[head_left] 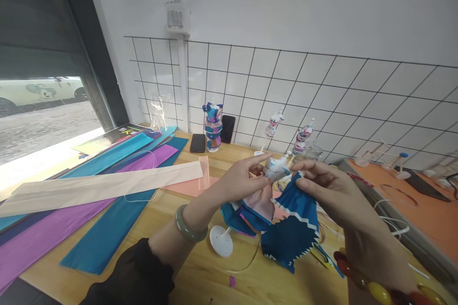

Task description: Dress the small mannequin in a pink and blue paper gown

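My left hand (240,178) grips a miniature dress form (276,168) by its white, colour-flecked torso, thumb and fingers on its side. The form is tilted, with its round white base (221,242) toward the lower left. A layered skirt of pale pink (262,200) and blue (232,217) pieces hangs around its lower part. Thumb and fingers of my right hand (324,186) pinch the gathered top of a dark blue pleated piece (291,238) with white jagged edges, close beside the torso. Whether it is crepe paper or cloth, I cannot tell.
Long blue, purple and cream strips (107,186) cover the table's left side. At the back stand a decorated dress form (213,126), two phones (198,143), and two more forms (302,137). Yellow-handled scissors (324,257) lie beneath the blue piece. An orange surface (411,200) holds small models.
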`<control>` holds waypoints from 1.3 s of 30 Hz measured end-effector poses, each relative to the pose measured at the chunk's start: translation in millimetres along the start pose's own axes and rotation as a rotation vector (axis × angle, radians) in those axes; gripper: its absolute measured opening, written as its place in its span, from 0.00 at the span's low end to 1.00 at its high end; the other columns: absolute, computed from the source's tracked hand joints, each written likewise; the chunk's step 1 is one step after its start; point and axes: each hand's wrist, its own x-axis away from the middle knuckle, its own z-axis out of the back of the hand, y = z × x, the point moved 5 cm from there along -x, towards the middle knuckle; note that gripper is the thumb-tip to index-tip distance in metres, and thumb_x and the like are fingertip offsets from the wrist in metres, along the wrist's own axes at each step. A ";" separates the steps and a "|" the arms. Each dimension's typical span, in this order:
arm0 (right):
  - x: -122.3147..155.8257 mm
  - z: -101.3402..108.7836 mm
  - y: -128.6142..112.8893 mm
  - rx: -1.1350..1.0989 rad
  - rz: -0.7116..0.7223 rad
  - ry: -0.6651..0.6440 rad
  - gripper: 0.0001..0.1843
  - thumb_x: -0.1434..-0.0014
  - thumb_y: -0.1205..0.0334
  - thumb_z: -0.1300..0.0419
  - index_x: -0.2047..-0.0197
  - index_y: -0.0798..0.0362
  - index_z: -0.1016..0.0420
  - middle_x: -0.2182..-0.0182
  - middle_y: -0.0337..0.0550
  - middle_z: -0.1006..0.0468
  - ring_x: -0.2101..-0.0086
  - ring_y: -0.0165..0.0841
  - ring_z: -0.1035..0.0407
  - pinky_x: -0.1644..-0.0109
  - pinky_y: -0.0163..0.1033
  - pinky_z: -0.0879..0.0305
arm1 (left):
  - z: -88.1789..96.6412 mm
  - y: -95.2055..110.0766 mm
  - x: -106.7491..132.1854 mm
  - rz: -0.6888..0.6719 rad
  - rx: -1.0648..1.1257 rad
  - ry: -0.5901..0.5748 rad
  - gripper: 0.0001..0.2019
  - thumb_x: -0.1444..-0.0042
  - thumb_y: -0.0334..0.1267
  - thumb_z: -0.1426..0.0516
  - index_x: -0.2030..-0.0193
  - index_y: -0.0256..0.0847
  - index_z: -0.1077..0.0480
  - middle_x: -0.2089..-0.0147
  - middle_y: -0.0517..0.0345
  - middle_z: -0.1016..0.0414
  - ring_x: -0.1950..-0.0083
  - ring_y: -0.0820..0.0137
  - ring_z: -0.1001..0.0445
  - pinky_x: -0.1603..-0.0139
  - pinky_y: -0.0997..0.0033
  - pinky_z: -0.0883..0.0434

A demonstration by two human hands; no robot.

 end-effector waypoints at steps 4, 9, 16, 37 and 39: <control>-3.8 -6.8 -3.9 0.191 0.052 0.051 0.17 0.48 0.51 0.31 0.58 0.50 0.25 0.77 0.36 0.27 0.76 0.29 0.32 0.74 0.34 0.34 | -2.7 -4.0 1.0 0.095 0.094 -0.016 0.37 0.48 0.33 0.42 0.31 0.40 0.47 0.58 0.51 0.22 0.64 0.68 0.24 0.61 0.65 0.27; -5.5 -3.6 -8.0 0.427 0.142 0.181 0.18 0.48 0.49 0.34 0.58 0.52 0.23 0.74 0.41 0.24 0.73 0.34 0.31 0.70 0.40 0.33 | 0.0 -1.7 0.3 0.056 0.032 0.009 0.34 0.49 0.32 0.42 0.34 0.37 0.41 0.60 0.52 0.22 0.63 0.68 0.25 0.59 0.65 0.27; -5.8 0.4 -9.1 0.501 0.199 0.223 0.18 0.47 0.48 0.35 0.58 0.52 0.24 0.72 0.42 0.24 0.71 0.35 0.32 0.69 0.40 0.34 | -0.8 1.5 -0.9 -0.034 -0.039 -0.021 0.20 0.45 0.36 0.43 0.45 0.39 0.28 0.56 0.52 0.22 0.58 0.67 0.27 0.55 0.66 0.30; -4.7 -12.8 -14.1 0.673 0.280 0.244 0.15 0.43 0.50 0.39 0.58 0.50 0.25 0.77 0.37 0.31 0.76 0.31 0.37 0.72 0.38 0.39 | 0.1 -6.1 -1.4 0.039 0.053 0.019 0.20 0.50 0.39 0.37 0.50 0.37 0.29 0.56 0.50 0.23 0.57 0.67 0.25 0.55 0.66 0.29; -4.9 -13.9 -14.1 0.688 0.287 0.241 0.15 0.43 0.50 0.39 0.58 0.50 0.24 0.76 0.37 0.30 0.75 0.32 0.36 0.72 0.37 0.39 | 0.4 -6.2 -1.7 0.052 0.045 0.030 0.18 0.49 0.37 0.38 0.51 0.37 0.29 0.56 0.50 0.23 0.58 0.67 0.25 0.55 0.65 0.28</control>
